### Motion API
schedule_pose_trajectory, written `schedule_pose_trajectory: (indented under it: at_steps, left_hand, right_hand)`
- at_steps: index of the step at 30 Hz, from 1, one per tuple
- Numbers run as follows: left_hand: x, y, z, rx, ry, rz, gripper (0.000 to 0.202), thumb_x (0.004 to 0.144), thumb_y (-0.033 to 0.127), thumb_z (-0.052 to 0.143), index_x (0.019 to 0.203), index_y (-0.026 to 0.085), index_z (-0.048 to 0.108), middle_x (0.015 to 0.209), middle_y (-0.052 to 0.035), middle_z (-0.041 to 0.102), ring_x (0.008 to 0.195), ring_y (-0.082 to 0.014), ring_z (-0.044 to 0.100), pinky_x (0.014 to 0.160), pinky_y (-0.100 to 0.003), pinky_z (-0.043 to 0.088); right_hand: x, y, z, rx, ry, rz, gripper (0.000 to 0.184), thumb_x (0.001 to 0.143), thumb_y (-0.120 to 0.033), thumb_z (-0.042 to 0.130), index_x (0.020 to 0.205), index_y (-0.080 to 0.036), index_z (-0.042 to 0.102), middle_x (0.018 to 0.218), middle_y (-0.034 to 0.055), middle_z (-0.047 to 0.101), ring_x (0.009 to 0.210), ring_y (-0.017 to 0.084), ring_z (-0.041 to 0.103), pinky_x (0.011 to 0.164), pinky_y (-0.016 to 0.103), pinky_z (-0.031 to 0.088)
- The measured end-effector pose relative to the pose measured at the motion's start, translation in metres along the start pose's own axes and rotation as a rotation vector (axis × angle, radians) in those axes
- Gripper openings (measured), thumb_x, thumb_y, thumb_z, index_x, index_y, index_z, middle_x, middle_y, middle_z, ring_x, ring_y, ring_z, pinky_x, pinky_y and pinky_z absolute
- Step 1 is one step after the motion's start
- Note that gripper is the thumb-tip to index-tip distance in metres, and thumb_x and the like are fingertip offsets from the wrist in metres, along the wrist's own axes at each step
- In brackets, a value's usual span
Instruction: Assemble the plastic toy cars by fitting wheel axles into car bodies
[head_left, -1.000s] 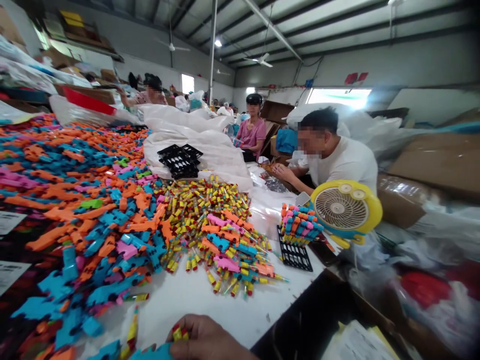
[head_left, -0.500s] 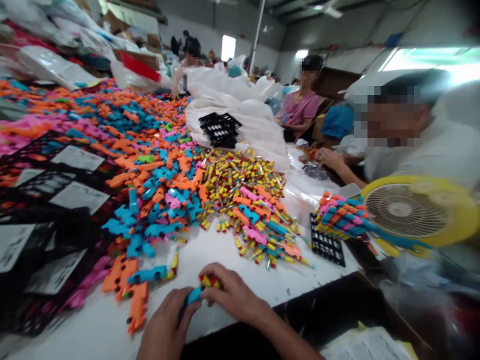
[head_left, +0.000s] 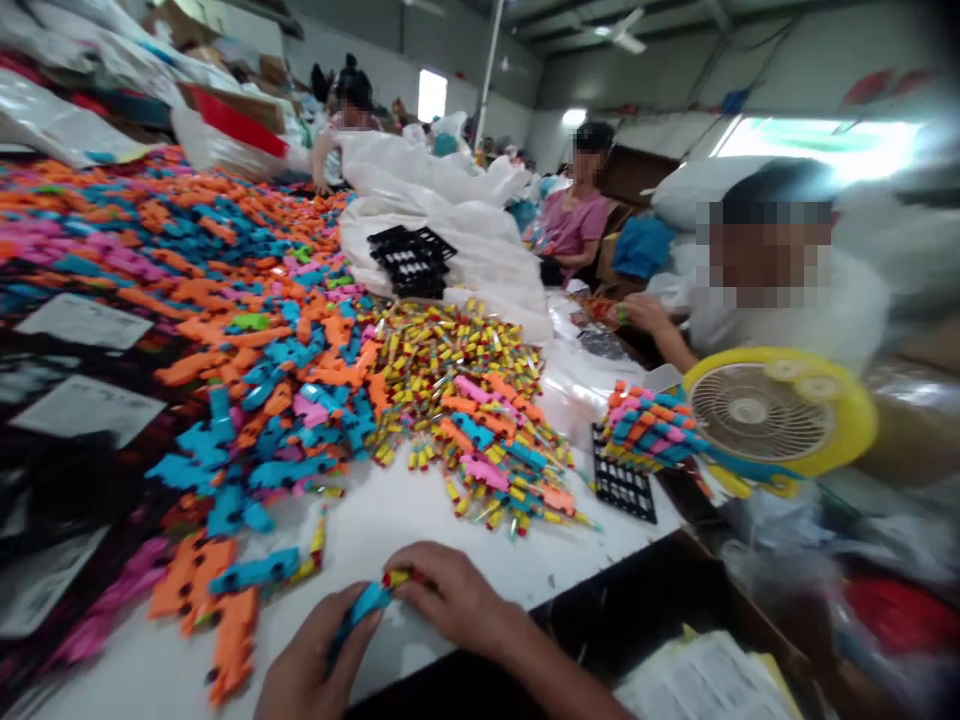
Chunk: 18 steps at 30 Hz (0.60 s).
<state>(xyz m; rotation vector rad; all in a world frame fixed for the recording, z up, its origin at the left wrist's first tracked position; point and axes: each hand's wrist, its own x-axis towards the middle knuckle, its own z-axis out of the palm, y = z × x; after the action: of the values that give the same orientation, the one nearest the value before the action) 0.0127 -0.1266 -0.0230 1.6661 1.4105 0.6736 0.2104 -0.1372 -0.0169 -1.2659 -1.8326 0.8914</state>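
Observation:
My left hand (head_left: 319, 645) is closed round a blue plastic toy piece (head_left: 369, 602), its front end sticking out between thumb and finger. Just beside it, my right hand (head_left: 457, 597) pinches a small yellow-and-red tube-like piece (head_left: 396, 577) against or very near the blue end; whether the two are joined I cannot tell. Left of my hands lie a loose blue toy piece (head_left: 255, 571) and several orange toy pieces (head_left: 234, 640) on the white tabletop (head_left: 420, 500). Beyond them spreads a heap of yellow-and-red tube pieces (head_left: 450, 350), with some coloured toys joined to tubes at its near side.
A black slotted tray (head_left: 626, 490) sits at the right beside stacked coloured toys. A yellow fan (head_left: 750, 410) stands near a co-worker in white (head_left: 795, 320). Mixed toys (head_left: 247, 240) cover the left side. An open dark box (head_left: 645, 590) lies below the table edge.
The view has shifted slightly right, so things appear further left. My right fingers now show less of the yellow-and-red piece, which points at the blue toy's end.

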Motion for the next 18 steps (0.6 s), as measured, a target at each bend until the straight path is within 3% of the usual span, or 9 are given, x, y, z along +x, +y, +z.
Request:
schedule_pose_trajectory:
  at_steps: [6,18]
  left_hand:
    - [-0.018,0.024,-0.004,-0.058,-0.009,-0.017,0.034,0.082,0.052,0.054,0.098,0.024,0.068,0.096,-0.0029,0.072,0.091,-0.0206,0.066,0.086,-0.033,0.054]
    - [-0.03,0.019,-0.001,-0.075,-0.042,-0.001,0.028,0.087,0.043,0.051,0.1,0.023,0.066,0.093,-0.003,0.068,0.088,-0.0184,0.061,0.082,-0.031,0.048]
  right_hand:
    - [-0.009,0.005,-0.004,0.059,-0.02,-0.031,0.025,0.095,-0.033,0.051,0.111,-0.021,0.065,0.101,0.007,0.068,0.094,0.015,0.062,0.084,0.027,0.049]
    - [-0.013,0.002,-0.005,-0.06,-0.117,-0.145,0.025,0.096,-0.026,0.047,0.113,-0.019,0.065,0.097,0.0086,0.068,0.093,0.017,0.06,0.081,0.031,0.051]
